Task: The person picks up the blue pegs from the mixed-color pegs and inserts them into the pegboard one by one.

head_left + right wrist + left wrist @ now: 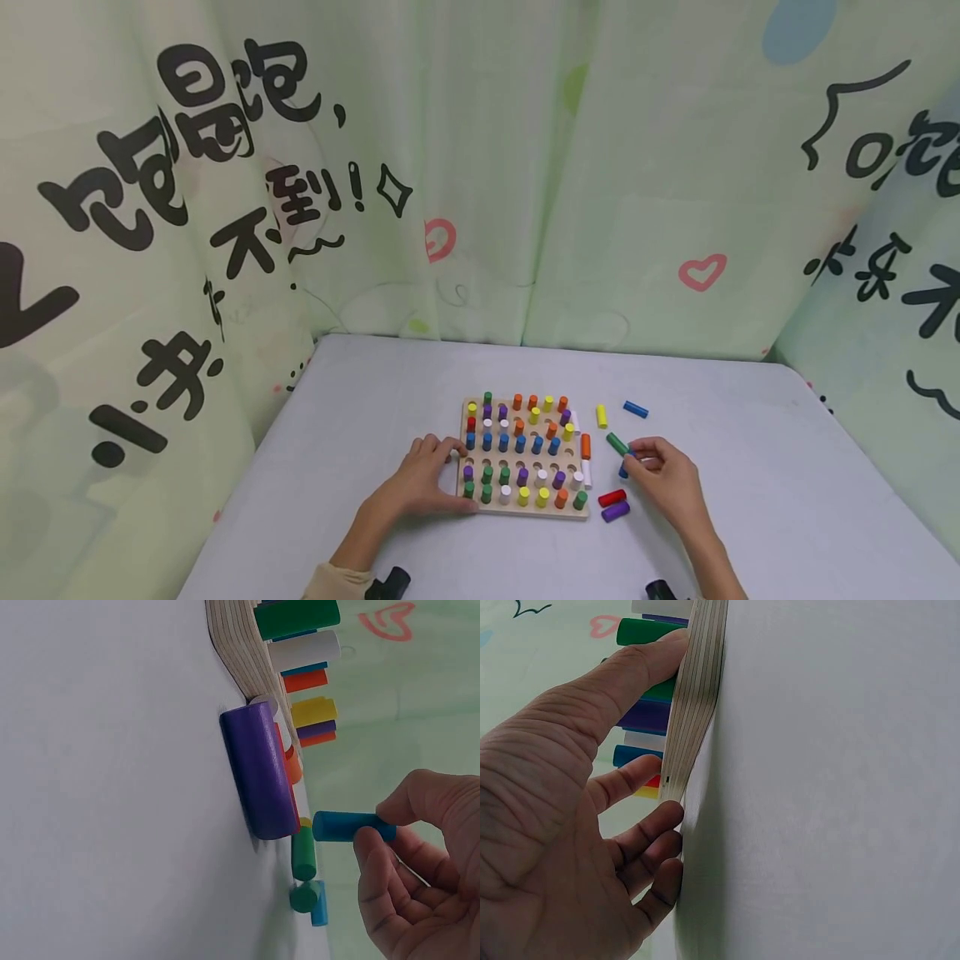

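Note:
A wooden pegboard (525,510) carries rows of coloured pegs on the table. My left hand (427,479) rests at its left side, thumb at the near corner and index fingertip at the left edge. In the left wrist view, that thumb (641,671) lies against the board, with the other fingers relaxed lower down. Thumb and fingers of my right hand (667,475) pinch a blue peg (341,826) by one end, right of the board. A green peg (617,443) lies just beyond these fingers. Nearer me lie a red peg (612,497) and a purple peg (616,512).
Farther back lie a yellow peg (602,416) and another blue peg (636,409). An orange peg (586,447) and a white peg (587,475) lie along the board's right edge. Behind the white table (750,433) hangs a printed curtain (600,208).

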The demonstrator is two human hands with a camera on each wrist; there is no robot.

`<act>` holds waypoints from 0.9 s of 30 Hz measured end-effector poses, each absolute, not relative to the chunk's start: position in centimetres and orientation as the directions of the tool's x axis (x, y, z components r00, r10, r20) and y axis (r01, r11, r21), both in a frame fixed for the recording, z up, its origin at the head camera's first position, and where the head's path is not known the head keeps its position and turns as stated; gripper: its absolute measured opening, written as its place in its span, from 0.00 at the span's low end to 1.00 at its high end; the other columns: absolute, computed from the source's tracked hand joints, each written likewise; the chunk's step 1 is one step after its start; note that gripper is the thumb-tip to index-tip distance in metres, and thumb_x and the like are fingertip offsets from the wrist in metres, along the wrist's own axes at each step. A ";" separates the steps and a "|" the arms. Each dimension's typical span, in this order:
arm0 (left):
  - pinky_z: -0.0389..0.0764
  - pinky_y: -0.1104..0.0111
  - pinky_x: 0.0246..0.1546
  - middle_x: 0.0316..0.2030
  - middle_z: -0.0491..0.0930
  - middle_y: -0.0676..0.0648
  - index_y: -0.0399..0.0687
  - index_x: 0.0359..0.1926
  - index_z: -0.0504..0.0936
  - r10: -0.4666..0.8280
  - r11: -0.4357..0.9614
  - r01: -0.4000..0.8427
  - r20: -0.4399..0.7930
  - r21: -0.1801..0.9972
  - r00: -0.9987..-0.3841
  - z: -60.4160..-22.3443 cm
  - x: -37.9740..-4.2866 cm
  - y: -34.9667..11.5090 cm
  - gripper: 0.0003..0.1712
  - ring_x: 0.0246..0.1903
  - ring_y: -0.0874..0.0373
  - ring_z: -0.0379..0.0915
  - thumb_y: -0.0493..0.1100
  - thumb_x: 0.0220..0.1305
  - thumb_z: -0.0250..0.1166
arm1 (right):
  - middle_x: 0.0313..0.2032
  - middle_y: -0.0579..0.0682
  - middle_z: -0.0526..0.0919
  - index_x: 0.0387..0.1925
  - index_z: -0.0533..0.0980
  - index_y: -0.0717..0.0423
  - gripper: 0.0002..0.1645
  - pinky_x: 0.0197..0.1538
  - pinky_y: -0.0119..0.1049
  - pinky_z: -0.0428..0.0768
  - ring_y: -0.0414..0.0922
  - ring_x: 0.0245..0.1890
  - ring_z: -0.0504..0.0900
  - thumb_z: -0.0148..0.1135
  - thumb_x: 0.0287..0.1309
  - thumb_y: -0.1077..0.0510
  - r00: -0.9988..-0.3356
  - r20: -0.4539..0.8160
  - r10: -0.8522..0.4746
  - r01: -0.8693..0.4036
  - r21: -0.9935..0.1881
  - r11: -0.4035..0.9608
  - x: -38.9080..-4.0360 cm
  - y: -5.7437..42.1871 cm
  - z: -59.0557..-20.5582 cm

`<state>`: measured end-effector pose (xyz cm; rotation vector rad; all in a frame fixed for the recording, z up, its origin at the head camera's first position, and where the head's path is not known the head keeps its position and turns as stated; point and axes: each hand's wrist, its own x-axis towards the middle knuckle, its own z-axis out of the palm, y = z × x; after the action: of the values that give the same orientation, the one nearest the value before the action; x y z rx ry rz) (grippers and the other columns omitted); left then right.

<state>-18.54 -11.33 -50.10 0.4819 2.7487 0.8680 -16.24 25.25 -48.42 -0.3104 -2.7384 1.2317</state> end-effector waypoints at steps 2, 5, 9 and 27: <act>0.74 0.53 0.48 0.44 0.67 0.49 0.59 0.59 0.72 0.372 0.772 0.244 -0.105 0.587 -0.922 -50.1 -18.5 -11.3 0.43 0.49 0.52 0.62 0.66 0.45 0.80 | 0.44 0.60 0.83 0.52 0.77 0.65 0.17 0.36 0.20 0.76 0.51 0.42 0.80 0.67 0.64 0.62 -0.973 0.032 0.228 0.127 -0.753 0.646 -16.3 25.0 -48.4; 0.74 0.53 0.48 0.44 0.68 0.49 0.59 0.58 0.72 0.375 0.772 0.252 -0.098 0.583 -0.922 -50.0 -18.5 -11.3 0.43 0.49 0.52 0.62 0.66 0.45 0.80 | 0.43 0.59 0.83 0.51 0.78 0.65 0.17 0.37 0.19 0.75 0.50 0.41 0.80 0.67 0.63 0.62 -0.975 0.042 0.219 0.114 -0.749 0.652 -16.4 24.7 -48.4; 0.74 0.53 0.47 0.44 0.68 0.49 0.59 0.58 0.72 0.377 0.771 0.255 -0.097 0.584 -0.921 -50.0 -18.5 -11.4 0.43 0.49 0.52 0.62 0.66 0.45 0.80 | 0.43 0.58 0.84 0.51 0.78 0.65 0.16 0.38 0.18 0.74 0.50 0.41 0.81 0.66 0.62 0.63 -0.976 0.056 0.209 0.098 -0.747 0.657 -16.5 24.3 -48.5; 0.74 0.53 0.49 0.45 0.68 0.50 0.59 0.58 0.72 0.379 0.764 0.248 -0.102 0.596 -0.920 -50.0 -18.5 -11.5 0.43 0.49 0.52 0.62 0.66 0.45 0.80 | 0.46 0.59 0.83 0.51 0.78 0.66 0.16 0.40 0.18 0.75 0.49 0.42 0.81 0.67 0.63 0.65 -0.991 0.039 0.126 0.049 -0.778 0.626 -17.1 22.9 -48.4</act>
<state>-18.46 -11.50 -50.00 0.4946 2.7433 0.8819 -17.14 22.94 -48.44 -0.1489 -2.7508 1.3129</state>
